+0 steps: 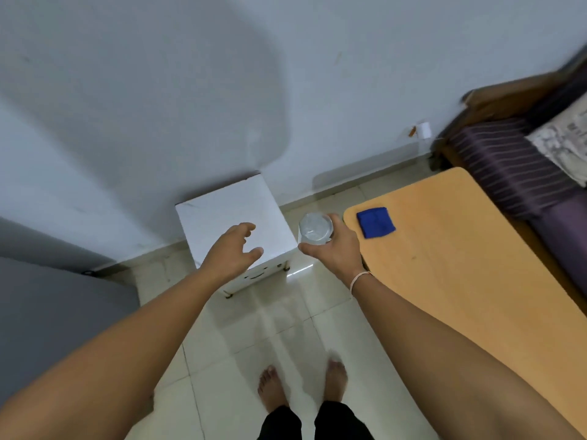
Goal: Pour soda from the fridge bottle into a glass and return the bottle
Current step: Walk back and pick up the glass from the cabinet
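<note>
My right hand (336,249) grips a clear drinking glass (315,229), seen from above, held in the air between a small white table and a wooden table. The glass looks clear inside; I cannot tell whether it holds liquid. My left hand (236,247) hovers over the front of the small white table (222,211) with fingers curled apart and nothing in it. No bottle is in view. A grey surface (47,312) at the left edge may be the fridge.
A wooden table (460,274) stands on the right with a folded blue cloth (375,222) near its far corner. Beyond it is a purple striped sofa (514,166) with a cushion. A white wall rises behind. My bare feet stand on pale floor tiles (254,338).
</note>
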